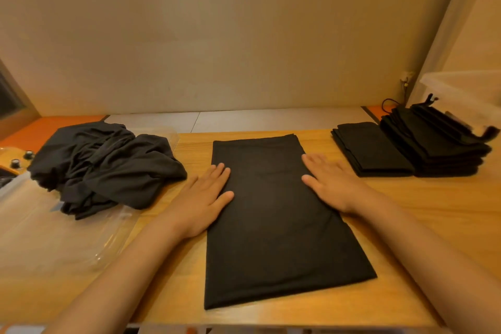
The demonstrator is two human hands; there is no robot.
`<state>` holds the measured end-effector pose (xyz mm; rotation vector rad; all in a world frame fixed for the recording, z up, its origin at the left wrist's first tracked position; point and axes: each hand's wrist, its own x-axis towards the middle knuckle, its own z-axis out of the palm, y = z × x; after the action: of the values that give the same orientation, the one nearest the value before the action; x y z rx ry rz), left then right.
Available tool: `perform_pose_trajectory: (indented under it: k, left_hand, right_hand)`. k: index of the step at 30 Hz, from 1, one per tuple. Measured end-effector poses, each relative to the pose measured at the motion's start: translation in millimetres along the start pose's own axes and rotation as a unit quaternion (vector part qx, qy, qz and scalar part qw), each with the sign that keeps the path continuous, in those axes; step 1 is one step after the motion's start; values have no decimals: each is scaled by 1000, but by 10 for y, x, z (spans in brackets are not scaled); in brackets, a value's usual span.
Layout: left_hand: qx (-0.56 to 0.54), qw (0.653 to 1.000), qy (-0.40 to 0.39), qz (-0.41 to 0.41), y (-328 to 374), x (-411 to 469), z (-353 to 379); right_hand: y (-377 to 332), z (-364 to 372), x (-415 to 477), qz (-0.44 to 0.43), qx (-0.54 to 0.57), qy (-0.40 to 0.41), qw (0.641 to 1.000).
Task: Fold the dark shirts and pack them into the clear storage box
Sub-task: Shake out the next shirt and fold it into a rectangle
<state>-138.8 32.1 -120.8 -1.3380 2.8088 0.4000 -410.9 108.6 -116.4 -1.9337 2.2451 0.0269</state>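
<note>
A dark shirt (273, 228) lies folded into a long rectangle in the middle of the wooden table (433, 225). My left hand (202, 203) lies flat on its left edge, fingers straight. My right hand (329, 183) lies flat on its right edge, fingers spread. A crumpled heap of dark shirts (105, 165) sits at the left on a clear plastic lid or box (40, 233). At the right stand a small folded stack (371, 148) and a taller stack of folded dark shirts (436, 144).
A clear storage box (466, 89) stands at the far right behind the stacks, partly cut off. A black cable (390, 103) runs near the wall. Two dark knobs (21, 158) sit at the far left. The table's front edge runs along the bottom.
</note>
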Motion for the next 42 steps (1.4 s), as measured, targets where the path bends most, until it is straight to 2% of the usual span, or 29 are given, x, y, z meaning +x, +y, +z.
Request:
perform_pose_trajectory:
  k: [2,4,6,8,10,13,18,21,23,27,29,33,35,37,40,42]
  left_hand:
    - [-21,999,22,16,63,-174,-12]
    - [-40,996,43,61,262,-403,11]
    - [-28,993,38,108,492,-643,98]
    - [0,992,24,128,585,-820,197]
    - [1,993,14,118,504,-943,233]
    - [-9,993,28,110,319,-1163,217]
    - [-16,986,70,153,389,-1512,340]
    - [78,968,117,206,383,-1557,525]
    - [75,958,168,218,330,-1571,626]
    - [67,912,289,285,226,-1637,735]
    - [73,900,299,307,199,-1666,696]
    - [67,901,279,325,209,-1718,608]
    - [49,909,260,322,237,-1752,529]
    - [22,923,237,302,268,-1752,378]
    - [-95,946,201,235,305,-1676,98]
    - [-168,951,177,192,319,-1543,-57]
  right_hand:
    - [30,-30,-192,-1,6,40,999]
    - [-176,-36,-493,-78,45,78,993]
    - [-451,19,-830,-161,60,67,983]
    - [-545,144,-1042,-198,36,29,979]
    - [-422,192,-1146,-171,29,1,985]
    - [-188,172,-1320,-109,29,20,993]
    - [-267,325,-1690,-152,-17,50,987]
    - [-242,515,-1800,-154,-48,111,981]
    - [-253,608,-1873,-139,-48,161,976]
    - [-233,758,-2012,-229,-11,274,934]
    - [-165,741,-2065,-263,0,289,920]
    - [-51,647,-2083,-282,-13,309,908]
    - [-40,551,-2083,-277,-15,309,910]
    - [-68,377,-2064,-252,-1,279,927]
    - [-118,17,-1980,-179,18,156,971]
    - [-75,-145,-1855,-156,52,84,983]
